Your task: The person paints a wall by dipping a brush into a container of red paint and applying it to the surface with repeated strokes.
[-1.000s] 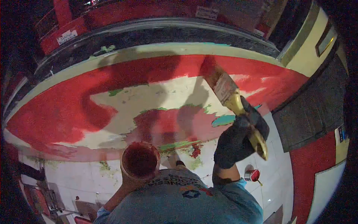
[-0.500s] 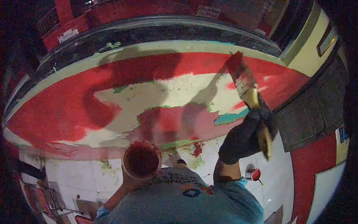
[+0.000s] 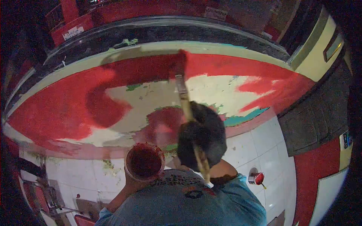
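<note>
- The paintbrush (image 3: 182,88) stands out in front of the person, its bristles (image 3: 180,67) aimed between eleven and twelve o'clock, closer to twelve.
- Its long axis runs down from there through the fist, the tail of the handle (image 3: 201,162) poking out between five and six.
- The bristles blur before the red upper band of the curved wall (image 3: 215,64); from here I can't tell whether they touch it.
- The right hand (image 3: 203,135), in a black glove, is closed around the handle, back of the hand mostly upward; its forearm (image 3: 224,171) reaches toward eleven from the blue sleeve (image 3: 245,196).
- At eight o'clock from that fist, the left hand (image 3: 132,184) grips a round tub (image 3: 145,162), mouth facing up, dark red inside; that forearm slants toward one or two.
- A small can (image 3: 256,178) with red in it sits on the tiled floor (image 3: 275,165), toward four from the right hand.
</note>
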The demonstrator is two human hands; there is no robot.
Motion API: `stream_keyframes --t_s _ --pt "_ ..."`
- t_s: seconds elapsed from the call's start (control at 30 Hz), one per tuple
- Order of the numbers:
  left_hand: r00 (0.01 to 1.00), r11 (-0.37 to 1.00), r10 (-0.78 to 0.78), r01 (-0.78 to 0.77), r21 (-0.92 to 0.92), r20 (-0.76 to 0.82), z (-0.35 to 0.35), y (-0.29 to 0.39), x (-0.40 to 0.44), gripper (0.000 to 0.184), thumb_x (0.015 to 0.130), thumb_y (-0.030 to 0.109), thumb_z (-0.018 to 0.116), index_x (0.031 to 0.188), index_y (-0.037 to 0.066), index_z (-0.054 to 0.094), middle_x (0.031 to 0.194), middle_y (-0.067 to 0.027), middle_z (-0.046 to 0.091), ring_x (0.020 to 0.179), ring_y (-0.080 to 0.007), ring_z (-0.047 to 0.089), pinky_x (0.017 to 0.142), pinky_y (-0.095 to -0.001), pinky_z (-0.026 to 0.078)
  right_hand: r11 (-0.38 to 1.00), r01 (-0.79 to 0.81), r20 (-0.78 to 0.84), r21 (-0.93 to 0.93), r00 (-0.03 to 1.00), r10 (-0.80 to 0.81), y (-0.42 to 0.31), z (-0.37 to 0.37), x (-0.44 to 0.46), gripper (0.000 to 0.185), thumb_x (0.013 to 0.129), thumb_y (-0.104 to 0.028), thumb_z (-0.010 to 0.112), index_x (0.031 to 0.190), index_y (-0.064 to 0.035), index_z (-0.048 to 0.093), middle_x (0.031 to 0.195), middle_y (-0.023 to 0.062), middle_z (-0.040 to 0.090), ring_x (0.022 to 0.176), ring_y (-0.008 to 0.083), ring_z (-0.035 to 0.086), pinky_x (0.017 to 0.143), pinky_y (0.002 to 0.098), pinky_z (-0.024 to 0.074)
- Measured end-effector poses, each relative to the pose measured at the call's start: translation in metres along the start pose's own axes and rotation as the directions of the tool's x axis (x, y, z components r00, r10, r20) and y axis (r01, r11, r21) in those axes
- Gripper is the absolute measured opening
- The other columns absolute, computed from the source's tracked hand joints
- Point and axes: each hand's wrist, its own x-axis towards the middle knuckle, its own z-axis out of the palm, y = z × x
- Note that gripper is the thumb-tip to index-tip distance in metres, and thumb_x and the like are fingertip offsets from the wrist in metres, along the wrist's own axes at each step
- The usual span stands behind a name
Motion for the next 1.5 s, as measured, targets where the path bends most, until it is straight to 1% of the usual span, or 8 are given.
stream_keyframes --t_s 0.07,0.2,0.33,0.53,0.8,0.93,1.17,1.5 --pt "0.982 0.979 0.188 -0.186 -0.088 0.019 0.013 0.018 -0.005 0.084 0.046 0.022 0.081 0.115 0.006 0.035 0.109 -0.0087 0.049 0.101 -0.0203 0.049 0.087 -0.0343 0.04 0.319 0.452 0.31 -0.833 0.858 -0.409 -0.004 0.02 0.002 0.04 0.071 -0.013 0.063 0.106 -0.0014 0.05 0.098 0.0117 0.054 0.087 0.019 0.054 0.074 0.0327 0.045" --pt "0.877 0.901 0.393 -0.427 0.074 0.275 0.023 0.053 -0.012 0.084 0.046 0.022 0.081 0.115 0.006 0.035 0.109 -0.009 0.049 0.1 -0.0206 0.049 0.087 -0.0348 0.04 0.36 0.336 0.325 -0.87 0.941 -0.093 -0.007 0.024 0.001 0.038 0.074 -0.023 0.061 0.103 -0.0007 0.052 0.096 0.0115 0.055 0.089 0.02 0.053 0.078 0.0321 0.0422" --pt "0.995 0.974 0.007 0.015 -0.228 0.099 0.002 0.018 -0.002 0.086 0.046 0.021 0.081 0.116 0.007 0.034 0.111 -0.0091 0.048 0.101 -0.0208 0.049 0.087 -0.0359 0.04 0.53 0.195 -0.031 -0.825 0.922 -0.387 -0.007 -0.001 0.002 0.016 0.078 -0.007 0.052 0.091 -0.0002 0.054 0.089 0.0127 0.055 0.08 0.0218 0.052 0.073 0.0312 0.041" --pt "0.999 0.94 0.029 -0.021 -0.341 0.018 0.0 0.016 0.0 0.09 0.042 0.022 0.083 0.116 0.007 0.033 0.113 -0.0087 0.046 0.102 -0.0206 0.048 0.089 -0.0359 0.039 0.273 0.289 -0.181 -0.918 0.309 -0.934 -0.004 -0.022 0.01 0.013 0.077 -0.004 0.055 0.087 0.0008 0.048 0.089 0.0121 0.055 0.079 0.0199 0.051 0.074 0.0333 0.0413" --pt "0.992 0.969 0.052 -0.024 -0.246 0.111 -0.028 0.021 0.003 0.092 0.041 0.026 0.084 0.116 0.007 0.033 0.114 -0.009 0.044 0.104 -0.0205 0.046 0.089 -0.0353 0.039 0.323 0.604 0.309 -0.729 0.711 -0.631 0.069 0.029 -0.002 0.035 0.074 -0.009 0.058 0.107 -0.0004 0.05 0.097 0.0112 0.055 0.092 0.0235 0.052 0.082 0.035 0.0399" --pt "0.897 0.794 0.359 -0.439 0.421 0.259 -0.046 0.031 0.001 0.093 0.041 0.028 0.084 0.116 0.006 0.033 0.113 -0.0098 0.045 0.103 -0.0209 0.047 0.088 -0.0357 0.039 0.434 0.318 0.135 -0.843 0.906 -0.402 0.042 0.051 -0.008 0.027 0.078 -0.019 0.053 0.098 -0.0011 0.052 0.096 0.0127 0.054 0.086 0.0232 0.051 0.077 0.031 0.04" --pt "0.908 0.826 0.282 -0.394 0.404 0.31 -0.064 0.025 0.003 0.094 0.041 0.032 0.083 0.116 0.006 0.032 0.113 -0.0099 0.045 0.103 -0.0211 0.047 0.09 -0.035 0.037 0.298 0.192 -0.186 -0.935 0.449 -0.874 0.028 0.019 -0.002 0.016 0.08 -0.008 0.051 0.092 -0.0006 0.044 0.088 0.0133 0.054 0.083 0.0203 0.051 0.074 0.0329 0.0424" --pt "0.908 0.822 0.325 -0.409 0.396 0.265 -0.057 0.043 -0.001 0.1 0.039 0.035 0.083 0.118 0.005 0.03 0.115 -0.011 0.043 0.106 -0.0221 0.044 0.092 -0.0364 0.035 0.192 0.057 -0.068 -0.98 0.806 -0.588 0.036 0.065 -0.018 0.012 0.077 -0.011 0.055 0.08 0.0004 0.054 0.078 0.0113 0.055 0.071 0.0228 0.051 0.067 0.0325 0.0392"
